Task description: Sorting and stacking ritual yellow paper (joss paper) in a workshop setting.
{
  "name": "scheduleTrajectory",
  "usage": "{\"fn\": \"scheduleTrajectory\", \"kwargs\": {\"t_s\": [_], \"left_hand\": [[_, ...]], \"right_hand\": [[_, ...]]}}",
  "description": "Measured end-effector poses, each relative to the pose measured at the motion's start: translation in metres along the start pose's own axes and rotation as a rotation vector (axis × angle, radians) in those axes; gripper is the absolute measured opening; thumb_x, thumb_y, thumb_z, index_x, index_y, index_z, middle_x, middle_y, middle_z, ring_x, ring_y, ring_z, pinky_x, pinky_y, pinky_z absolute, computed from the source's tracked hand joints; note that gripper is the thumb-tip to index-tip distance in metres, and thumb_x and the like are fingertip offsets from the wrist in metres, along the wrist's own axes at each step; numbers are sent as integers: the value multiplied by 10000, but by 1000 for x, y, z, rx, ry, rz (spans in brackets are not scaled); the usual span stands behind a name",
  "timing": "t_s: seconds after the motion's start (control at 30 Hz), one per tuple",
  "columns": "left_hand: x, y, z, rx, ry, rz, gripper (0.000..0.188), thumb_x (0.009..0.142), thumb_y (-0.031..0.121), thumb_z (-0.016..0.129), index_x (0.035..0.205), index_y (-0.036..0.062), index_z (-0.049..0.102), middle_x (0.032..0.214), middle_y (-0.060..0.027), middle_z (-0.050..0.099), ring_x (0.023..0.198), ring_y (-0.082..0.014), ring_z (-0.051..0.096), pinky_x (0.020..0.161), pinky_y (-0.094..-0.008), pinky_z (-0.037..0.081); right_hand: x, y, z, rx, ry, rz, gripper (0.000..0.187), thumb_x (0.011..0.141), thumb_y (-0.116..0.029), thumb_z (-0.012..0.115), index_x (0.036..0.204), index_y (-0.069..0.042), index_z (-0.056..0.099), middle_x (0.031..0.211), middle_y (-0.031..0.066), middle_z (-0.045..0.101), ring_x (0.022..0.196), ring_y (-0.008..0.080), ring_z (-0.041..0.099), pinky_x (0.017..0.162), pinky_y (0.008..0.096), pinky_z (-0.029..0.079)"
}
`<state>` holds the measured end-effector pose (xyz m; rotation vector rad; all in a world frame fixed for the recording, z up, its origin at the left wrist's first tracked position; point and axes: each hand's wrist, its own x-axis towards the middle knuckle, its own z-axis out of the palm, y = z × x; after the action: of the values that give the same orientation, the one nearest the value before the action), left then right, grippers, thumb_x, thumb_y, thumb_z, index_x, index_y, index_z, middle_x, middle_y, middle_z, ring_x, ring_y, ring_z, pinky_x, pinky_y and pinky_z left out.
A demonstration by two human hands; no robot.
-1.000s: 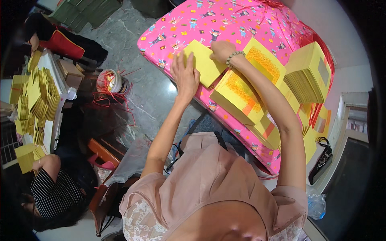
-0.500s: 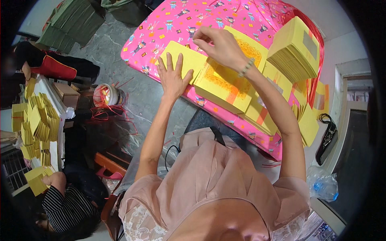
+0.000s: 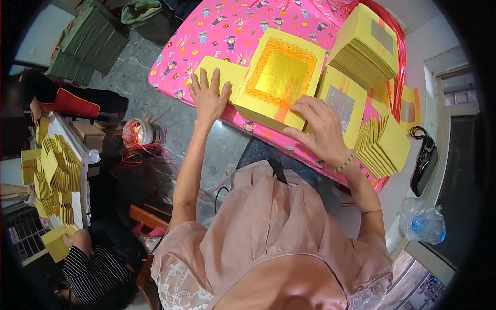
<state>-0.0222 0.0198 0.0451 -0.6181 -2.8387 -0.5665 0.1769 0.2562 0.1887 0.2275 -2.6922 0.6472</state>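
The thick yellow paper block topped with a gold-foil square and orange border lies flat on the pink cartoon-printed table cover, its near side close to the table edge. The bare left hand is open, palm down, fingers spread, over the plain yellow paper layer just left of the block. The bare right hand, fingers bent, is at the block's near right corner; whether it grips cannot be told.

Caution: uneven pressure at that corner could skew the sheets or slide the block edgeward. The tall yellow paper stack right of the block could topple if knocked, should its layers be unbound.

Hidden: left palm contact, right thumb contact. Cut off: table cover beyond the block.
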Motion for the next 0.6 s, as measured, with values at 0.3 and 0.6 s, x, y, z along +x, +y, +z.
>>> {"fn": "scheduleTrajectory", "kwargs": {"t_s": [0.3,0.6], "left_hand": [[10,29,-68,-496,198,216,346,906,263,666,1212,101,675,1330,-177,571,1302,-360,477,1098,-506,341],[-6,82,-109,-668,-149,676,275,741,196,828,983,86,758,1059,-78,694,1047,-267,635,889,-382,511]], "right_hand": [[-12,6,14,25,141,-54,207,823,-224,750,954,-65,721,1027,97,657,1038,289,621,879,410,496],[-7,6,20,190,164,99,97,820,-169,746,832,-73,756,865,46,666,864,233,602,748,365,472]]}}
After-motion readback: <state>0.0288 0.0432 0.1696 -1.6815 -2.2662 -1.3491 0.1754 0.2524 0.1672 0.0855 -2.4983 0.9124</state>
